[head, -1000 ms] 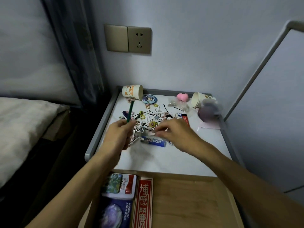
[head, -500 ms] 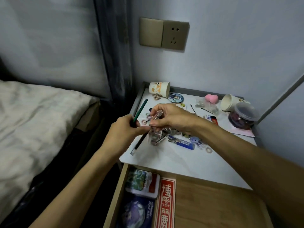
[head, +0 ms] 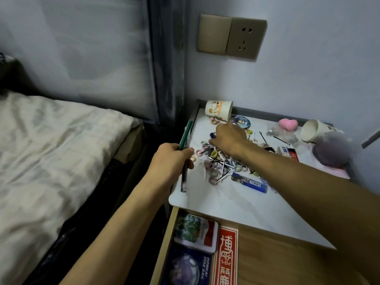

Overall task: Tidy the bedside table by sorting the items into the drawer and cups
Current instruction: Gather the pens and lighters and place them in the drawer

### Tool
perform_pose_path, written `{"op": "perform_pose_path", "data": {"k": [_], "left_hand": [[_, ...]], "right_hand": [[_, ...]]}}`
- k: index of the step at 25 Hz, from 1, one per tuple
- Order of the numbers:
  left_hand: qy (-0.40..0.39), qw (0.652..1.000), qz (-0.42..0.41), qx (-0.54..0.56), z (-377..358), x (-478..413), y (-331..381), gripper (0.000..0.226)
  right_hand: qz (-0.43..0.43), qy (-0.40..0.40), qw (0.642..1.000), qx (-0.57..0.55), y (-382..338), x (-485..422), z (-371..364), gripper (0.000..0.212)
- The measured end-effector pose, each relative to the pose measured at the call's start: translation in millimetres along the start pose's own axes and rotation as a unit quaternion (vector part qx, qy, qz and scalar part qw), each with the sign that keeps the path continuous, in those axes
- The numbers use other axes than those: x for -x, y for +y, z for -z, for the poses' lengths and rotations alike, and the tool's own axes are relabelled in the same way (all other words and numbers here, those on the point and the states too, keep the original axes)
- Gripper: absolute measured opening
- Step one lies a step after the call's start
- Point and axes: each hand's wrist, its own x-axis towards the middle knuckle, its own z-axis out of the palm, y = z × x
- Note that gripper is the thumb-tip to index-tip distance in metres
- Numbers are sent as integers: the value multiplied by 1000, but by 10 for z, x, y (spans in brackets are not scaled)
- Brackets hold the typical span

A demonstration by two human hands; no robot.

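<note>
Pen handed over: my left hand [head: 170, 161] grips the pens [head: 186, 134]; my right hand [head: 228, 138] has returned to the desk [head: 226, 200] clutter [head: 218, 161] mid-frame, its fingers' closure indeterminate.

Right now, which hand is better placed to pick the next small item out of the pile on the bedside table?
The right hand, probably. It reaches over the pile, fingertips at a dark blue item. The left hand grips pens at the left edge of the table, so it has no free fingers.
</note>
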Motion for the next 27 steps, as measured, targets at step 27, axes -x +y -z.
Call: {"op": "perform_pose_path", "data": {"k": [27], "left_hand": [[-387, 910, 50, 137, -919, 935, -286, 12]], "right_hand": [[-80, -17, 756, -649, 847, 2398, 124, 18]]}}
